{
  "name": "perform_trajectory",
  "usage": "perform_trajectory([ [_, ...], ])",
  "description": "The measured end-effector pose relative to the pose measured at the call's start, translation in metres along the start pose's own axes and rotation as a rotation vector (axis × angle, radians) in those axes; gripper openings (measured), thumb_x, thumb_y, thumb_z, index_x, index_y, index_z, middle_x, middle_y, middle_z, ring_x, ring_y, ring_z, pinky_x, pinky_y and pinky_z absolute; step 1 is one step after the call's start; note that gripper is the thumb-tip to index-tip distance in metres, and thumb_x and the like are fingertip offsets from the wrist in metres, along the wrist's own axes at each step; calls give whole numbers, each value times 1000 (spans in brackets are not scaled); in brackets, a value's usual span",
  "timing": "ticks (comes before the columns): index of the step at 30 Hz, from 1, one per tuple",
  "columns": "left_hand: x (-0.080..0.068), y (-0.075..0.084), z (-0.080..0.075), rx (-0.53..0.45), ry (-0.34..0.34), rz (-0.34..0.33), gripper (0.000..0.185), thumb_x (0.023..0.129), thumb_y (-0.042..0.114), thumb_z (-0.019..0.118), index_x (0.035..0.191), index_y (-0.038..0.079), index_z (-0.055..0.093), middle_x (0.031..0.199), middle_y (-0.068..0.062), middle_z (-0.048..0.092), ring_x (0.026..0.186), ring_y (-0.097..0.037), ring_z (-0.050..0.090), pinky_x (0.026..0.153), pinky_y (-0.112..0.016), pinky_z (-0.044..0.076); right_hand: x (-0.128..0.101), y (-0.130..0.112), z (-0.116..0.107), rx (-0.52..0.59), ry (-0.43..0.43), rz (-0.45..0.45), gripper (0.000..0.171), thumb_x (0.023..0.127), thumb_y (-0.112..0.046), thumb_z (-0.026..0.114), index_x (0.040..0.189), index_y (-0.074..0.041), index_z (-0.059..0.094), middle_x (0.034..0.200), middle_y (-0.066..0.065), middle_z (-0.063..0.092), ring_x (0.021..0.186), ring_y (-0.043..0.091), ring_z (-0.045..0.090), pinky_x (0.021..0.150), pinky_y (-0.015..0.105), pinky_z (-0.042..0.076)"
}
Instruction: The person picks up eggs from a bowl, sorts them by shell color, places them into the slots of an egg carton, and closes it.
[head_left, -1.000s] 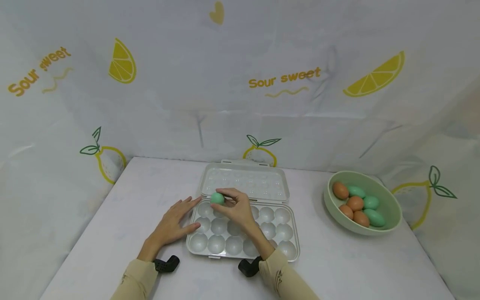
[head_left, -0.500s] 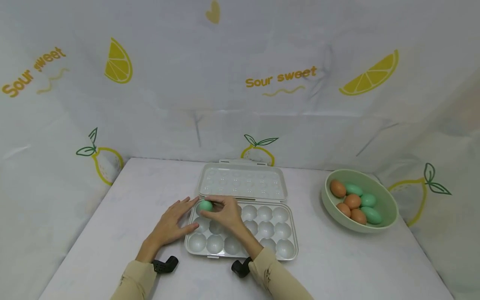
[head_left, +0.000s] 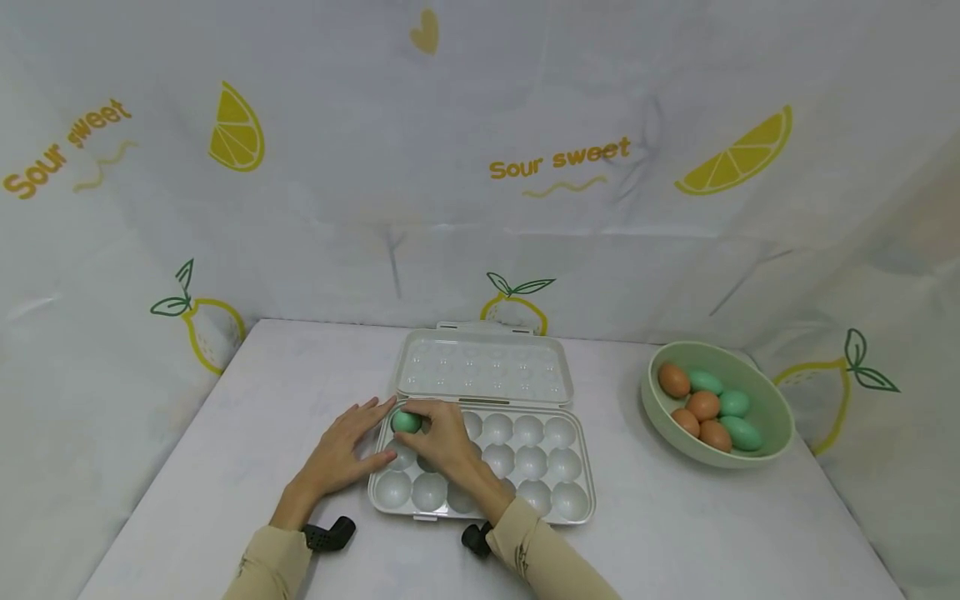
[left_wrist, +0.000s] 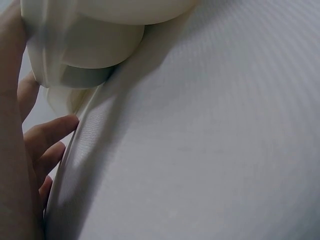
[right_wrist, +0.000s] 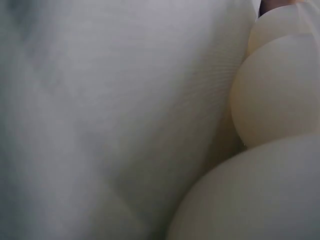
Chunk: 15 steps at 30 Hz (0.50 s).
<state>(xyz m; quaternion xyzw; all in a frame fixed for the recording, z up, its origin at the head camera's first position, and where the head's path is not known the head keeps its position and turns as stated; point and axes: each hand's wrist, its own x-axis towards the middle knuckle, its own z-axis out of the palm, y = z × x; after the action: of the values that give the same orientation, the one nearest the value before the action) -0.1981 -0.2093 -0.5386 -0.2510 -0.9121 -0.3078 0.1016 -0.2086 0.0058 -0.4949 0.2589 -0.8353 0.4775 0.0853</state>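
An egg box (head_left: 532, 461) lies unfolded on the table, its rows of round cups toward me. At its back-left cup, my right hand (head_left: 442, 437) pinches a green egg (head_left: 406, 422) between thumb and fingers. The egg sits low, right at the cup. My left hand (head_left: 337, 454) lies spread along the box's left side, fingers fairly straight, fingertips at its edge. In the left wrist view, fingers (left_wrist: 47, 137) reach down beside the box's rounded underside (left_wrist: 100, 42). Only cup undersides (right_wrist: 275, 95) and the tabletop fill most of the right wrist view.
The clear lid (head_left: 483, 367) lies folded back behind the cups. To the right stands a pale green bowl (head_left: 682, 440) with several brown eggs (head_left: 703, 406) and green eggs (head_left: 742, 433). A lemon-printed white sheet (head_left: 360, 192) hangs behind the table (head_left: 675, 533).
My right hand has carried the green egg left and down to the back-left cup. The left hand stays at the box's left side. The view has shifted slightly.
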Motion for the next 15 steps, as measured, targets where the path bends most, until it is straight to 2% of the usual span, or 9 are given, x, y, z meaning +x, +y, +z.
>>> perform_trajectory([
  [4, 0, 0, 0, -1, 1, 4, 78, 84, 41, 76, 154, 20, 48, 152, -10, 57, 143, -38, 51, 121, -61, 35, -1, 0, 0, -12, 23, 13, 35, 76, -6, 88, 109, 0, 78, 110, 13, 79, 101, 24, 76, 86, 28, 63],
  [8, 0, 0, 1, -6, -1, 1, 78, 84, 41, 76, 153, 19, 49, 152, -11, 56, 143, -39, 50, 121, -62, 35, -1, -1, -3, 11, 3, 50, 39, 78, -10, 88, 114, 0, 76, 113, 13, 78, 105, 25, 75, 89, 29, 63],
  [11, 0, 0, 1, 0, -9, -3, 77, 85, 41, 75, 154, 19, 48, 153, -10, 56, 144, -39, 50, 121, -62, 35, -1, -3, -13, 80, -4, 95, 43, 79, -13, 88, 116, 3, 75, 117, 16, 77, 111, 28, 74, 95, 33, 62],
  [15, -1, 0, -1, 4, -7, -8, 77, 85, 41, 75, 154, 19, 49, 153, -10, 56, 143, -40, 50, 120, -63, 35, -4, -5, -38, 227, 36, 203, 45, 79, -12, 88, 117, 8, 73, 119, 23, 74, 114, 35, 72, 97, 36, 62],
])
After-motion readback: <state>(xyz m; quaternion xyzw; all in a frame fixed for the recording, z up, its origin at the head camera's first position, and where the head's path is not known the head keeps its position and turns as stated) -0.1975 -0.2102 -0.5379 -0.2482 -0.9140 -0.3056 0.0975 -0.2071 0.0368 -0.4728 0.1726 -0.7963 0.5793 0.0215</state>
